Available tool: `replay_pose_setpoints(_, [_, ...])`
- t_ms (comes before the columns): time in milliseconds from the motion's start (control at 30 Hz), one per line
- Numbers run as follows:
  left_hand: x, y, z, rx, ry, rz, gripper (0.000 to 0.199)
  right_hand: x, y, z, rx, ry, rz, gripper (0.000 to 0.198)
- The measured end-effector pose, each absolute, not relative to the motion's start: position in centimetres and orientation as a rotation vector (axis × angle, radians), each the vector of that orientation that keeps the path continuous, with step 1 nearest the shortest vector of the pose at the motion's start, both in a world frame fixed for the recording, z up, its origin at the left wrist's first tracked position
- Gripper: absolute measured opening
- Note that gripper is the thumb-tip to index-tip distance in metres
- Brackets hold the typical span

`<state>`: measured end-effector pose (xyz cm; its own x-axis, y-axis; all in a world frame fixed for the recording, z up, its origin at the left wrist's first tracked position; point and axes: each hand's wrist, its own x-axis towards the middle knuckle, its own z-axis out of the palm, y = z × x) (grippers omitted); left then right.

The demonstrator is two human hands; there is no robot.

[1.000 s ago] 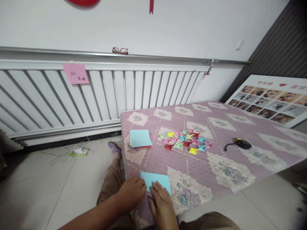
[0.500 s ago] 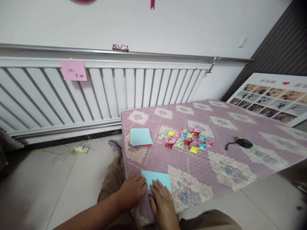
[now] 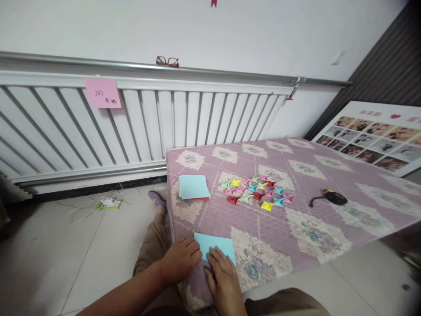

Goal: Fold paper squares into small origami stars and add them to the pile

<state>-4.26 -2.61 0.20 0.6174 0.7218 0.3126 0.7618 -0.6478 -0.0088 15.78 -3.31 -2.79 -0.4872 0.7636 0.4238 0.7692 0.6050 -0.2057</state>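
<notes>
A light blue sheet of paper (image 3: 210, 240), apparently folded into a rectangle, lies on the near left corner of the table. My left hand (image 3: 182, 259) is closed at its left edge, fingers bent together over the paper; the thumb is hidden. My right hand (image 3: 225, 276) rests on the sheet's near part, with fingers stretched out and the thumb apart. Beyond them sits a stack of square paper (image 3: 194, 187), light blue on top with red showing underneath. Several small folded paper pieces (image 3: 257, 196) in yellow, pink, red, green and blue are grouped to the right of the stack.
A floral purple cloth (image 3: 217, 219) covers the table. A black object with a curved thin end (image 3: 333, 197) lies farther right. Glasses (image 3: 167, 61) rest on the pipe above a white radiator (image 3: 194, 118). A power strip (image 3: 110, 202) with cables lies on the floor at left.
The camera view has shifted slightly. Both hands and the blue paper stay in nearly the same place.
</notes>
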Motion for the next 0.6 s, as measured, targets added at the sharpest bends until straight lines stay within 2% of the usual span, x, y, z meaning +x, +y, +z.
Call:
replay_pose_setpoints(167, [-3.8, -3.5, 0.7, -2.696, -1.267, -0.455, 0.008, 15.9, -3.0, -2.6, -1.166, -2.341, -0.019, 0.029])
replay_pose_setpoints(333, [-3.4, -5.2, 0.6, -2.666, -1.325, -0.550, 0.012, 15.5, -3.5, -1.3, -1.120, -2.297, 0.031, 0.015])
replay_pose_setpoints(500, [-2.5, -6.1, 0.2, -2.555, -1.361, -0.834, 0.019, 15.3, -3.9, -0.6, -1.147, -2.235, 0.087, 0.019])
replay_pose_setpoints(600, [-2.0, -6.1, 0.0, -2.477, -1.418, -0.878, 0.025, 15.5, -3.8, -0.8, -1.132, -2.246, 0.096, 0.019])
